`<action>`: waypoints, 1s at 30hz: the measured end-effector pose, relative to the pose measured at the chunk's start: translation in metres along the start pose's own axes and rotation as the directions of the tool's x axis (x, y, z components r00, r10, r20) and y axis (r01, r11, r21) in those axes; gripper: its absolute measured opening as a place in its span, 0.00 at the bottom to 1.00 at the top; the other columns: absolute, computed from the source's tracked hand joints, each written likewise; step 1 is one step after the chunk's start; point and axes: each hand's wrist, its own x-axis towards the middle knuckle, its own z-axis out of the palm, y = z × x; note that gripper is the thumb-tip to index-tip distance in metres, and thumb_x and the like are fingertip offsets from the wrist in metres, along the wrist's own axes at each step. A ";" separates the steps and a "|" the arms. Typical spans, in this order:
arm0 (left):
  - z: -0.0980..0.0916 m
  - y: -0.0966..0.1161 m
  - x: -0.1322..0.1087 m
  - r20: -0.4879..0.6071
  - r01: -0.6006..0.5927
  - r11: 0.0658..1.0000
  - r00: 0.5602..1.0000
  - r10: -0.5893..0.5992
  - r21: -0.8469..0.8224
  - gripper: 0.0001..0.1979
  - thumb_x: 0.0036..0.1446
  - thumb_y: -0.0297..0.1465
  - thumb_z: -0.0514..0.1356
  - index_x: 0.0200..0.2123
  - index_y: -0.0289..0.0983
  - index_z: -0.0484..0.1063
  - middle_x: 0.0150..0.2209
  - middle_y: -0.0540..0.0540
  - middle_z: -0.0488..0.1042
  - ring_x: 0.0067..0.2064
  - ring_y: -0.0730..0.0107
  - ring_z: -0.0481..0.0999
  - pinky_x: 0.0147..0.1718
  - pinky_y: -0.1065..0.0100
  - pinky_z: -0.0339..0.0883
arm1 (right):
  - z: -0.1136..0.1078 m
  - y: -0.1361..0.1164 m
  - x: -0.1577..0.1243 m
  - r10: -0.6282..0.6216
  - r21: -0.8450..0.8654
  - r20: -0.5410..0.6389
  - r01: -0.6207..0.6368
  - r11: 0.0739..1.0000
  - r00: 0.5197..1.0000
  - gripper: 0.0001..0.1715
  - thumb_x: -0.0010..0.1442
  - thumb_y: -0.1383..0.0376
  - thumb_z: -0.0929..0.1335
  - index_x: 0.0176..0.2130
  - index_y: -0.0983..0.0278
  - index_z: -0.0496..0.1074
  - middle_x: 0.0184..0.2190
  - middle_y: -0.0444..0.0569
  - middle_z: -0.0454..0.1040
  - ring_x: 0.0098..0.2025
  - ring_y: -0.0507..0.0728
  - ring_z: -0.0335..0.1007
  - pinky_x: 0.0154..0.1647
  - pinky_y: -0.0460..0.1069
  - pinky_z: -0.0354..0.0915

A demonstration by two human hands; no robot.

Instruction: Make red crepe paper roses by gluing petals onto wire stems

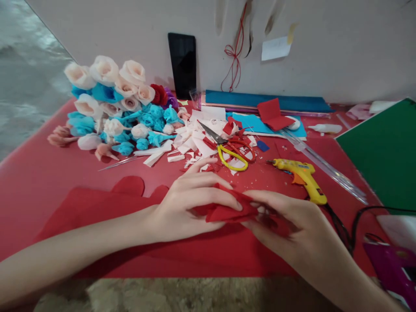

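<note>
Between my two hands is a folded piece of red crepe paper (224, 209), held above the table's near part. My left hand (191, 201) has its fingers over the paper, with the index finger and thumb closed on it. From the right, my right hand (286, 216) pinches the paper's other end; some of its fingertips are hidden behind the paper. Under my left forearm lies a large red sheet (87, 212), with rounded red pieces (130, 185) beside it. Scissors (227, 147) with yellow and red handles rest on paper scraps beyond my hands.
A yellow glue gun (299, 175) lies right of my hands, its black cable running toward the front. Paper flowers (113, 108) are heaped at the back left. A black phone (183, 65) leans on the wall. At the right stands a green board (386, 160).
</note>
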 end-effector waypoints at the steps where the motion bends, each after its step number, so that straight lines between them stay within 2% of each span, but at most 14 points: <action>1: 0.000 0.000 0.000 0.000 0.001 1.000 1.000 -0.001 0.005 0.04 0.49 0.26 0.62 0.31 0.35 0.71 0.30 0.48 0.76 0.34 0.75 0.75 0.54 0.60 0.57 | 0.000 0.000 0.000 0.006 -0.003 0.001 -0.006 1.000 1.000 0.13 0.52 0.73 0.67 0.39 0.60 0.70 0.31 0.37 0.74 0.29 0.46 0.70 0.26 0.35 0.64; 7: 0.001 0.001 0.002 -0.010 0.011 1.000 1.000 -0.011 0.000 0.06 0.46 0.24 0.62 0.31 0.35 0.71 0.30 0.48 0.76 0.34 0.76 0.75 0.55 0.62 0.57 | 0.003 0.002 -0.001 0.043 -0.025 -0.011 -0.043 0.999 0.999 0.12 0.52 0.70 0.67 0.40 0.62 0.70 0.29 0.40 0.75 0.28 0.48 0.70 0.23 0.38 0.64; 15: 0.001 0.001 0.001 0.018 0.056 0.998 0.998 -0.055 -0.032 0.07 0.47 0.24 0.62 0.32 0.36 0.71 0.31 0.48 0.77 0.35 0.75 0.75 0.56 0.58 0.54 | 0.003 0.003 0.000 0.049 -0.040 -0.009 -0.049 0.998 0.999 0.12 0.53 0.71 0.66 0.39 0.62 0.70 0.27 0.40 0.74 0.26 0.48 0.69 0.24 0.39 0.64; 23: 0.000 0.002 0.002 0.032 0.078 0.995 0.997 -0.076 -0.057 0.08 0.46 0.24 0.62 0.33 0.35 0.70 0.31 0.49 0.76 0.35 0.76 0.74 0.56 0.60 0.55 | 0.005 0.003 0.000 0.046 -0.046 -0.029 -0.047 0.998 0.999 0.13 0.52 0.72 0.66 0.40 0.63 0.69 0.25 0.40 0.73 0.24 0.47 0.67 0.23 0.39 0.63; 30: 0.000 0.003 0.001 0.030 0.103 0.993 0.994 -0.102 -0.052 0.06 0.48 0.24 0.61 0.33 0.35 0.70 0.30 0.48 0.76 0.34 0.75 0.74 0.54 0.58 0.57 | 0.008 0.003 0.002 0.018 -0.049 -0.024 -0.019 0.999 1.000 0.09 0.54 0.72 0.64 0.36 0.62 0.69 0.23 0.39 0.70 0.22 0.46 0.64 0.21 0.39 0.60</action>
